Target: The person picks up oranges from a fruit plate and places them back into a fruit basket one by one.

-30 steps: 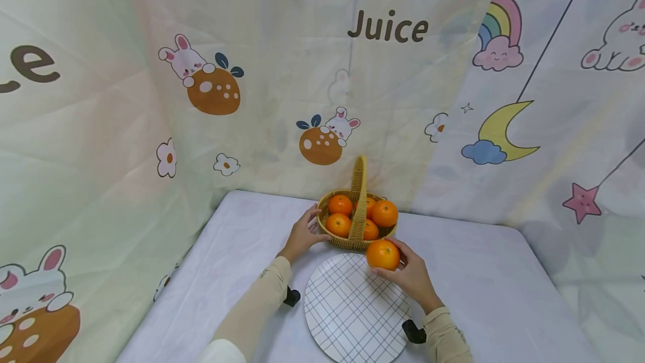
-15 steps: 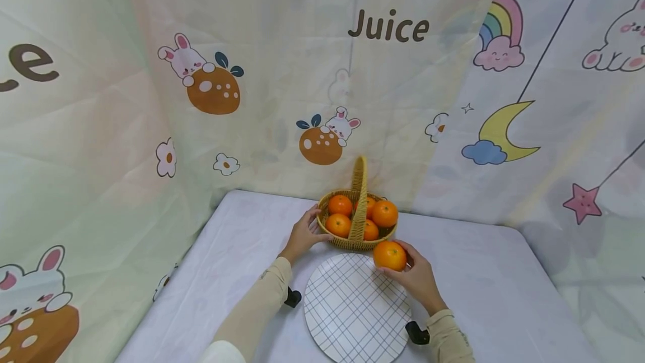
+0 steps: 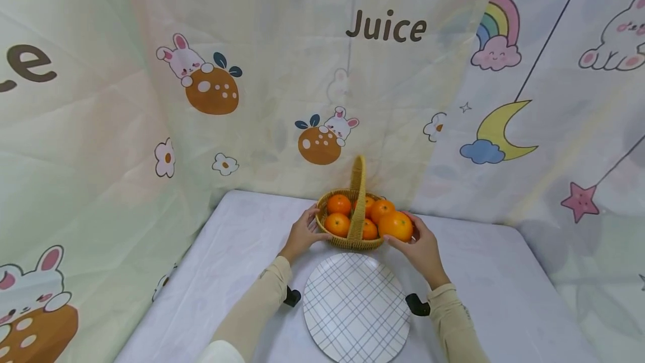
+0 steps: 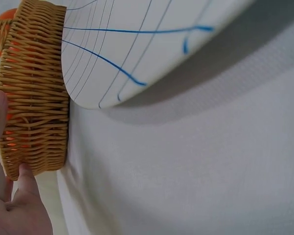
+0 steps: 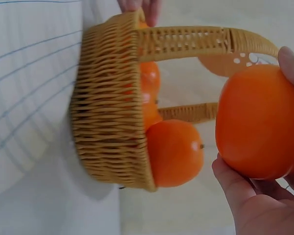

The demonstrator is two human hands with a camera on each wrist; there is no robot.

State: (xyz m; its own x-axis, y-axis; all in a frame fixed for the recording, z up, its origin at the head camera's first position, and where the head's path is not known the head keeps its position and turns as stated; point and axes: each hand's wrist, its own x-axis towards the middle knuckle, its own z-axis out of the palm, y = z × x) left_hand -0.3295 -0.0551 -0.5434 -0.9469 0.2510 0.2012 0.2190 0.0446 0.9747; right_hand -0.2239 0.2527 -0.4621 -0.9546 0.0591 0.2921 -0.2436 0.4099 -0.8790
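My right hand (image 3: 425,248) holds an orange (image 3: 395,227) between thumb and fingers, over the right end of a wicker basket (image 3: 345,241). Seen in the right wrist view, that orange (image 5: 257,122) is apart from the basket's rim, with fingertips on two sides of it. Several more oranges (image 3: 337,224) lie in the basket, on both sides of its tall arched handle. My left hand (image 3: 300,235) grips the basket's left end, its thumb toward the front. In the left wrist view, fingertips touch the woven wall (image 4: 34,103).
A round white plate (image 3: 355,307) with a blue grid pattern lies in front of the basket. Both rest on a table with a white cloth (image 3: 484,290). A printed fabric backdrop (image 3: 272,71) hangs close behind the basket.
My right hand has carried the orange from above the plate's far edge, up and away, to the basket's right end. The left hand has stayed on the basket.
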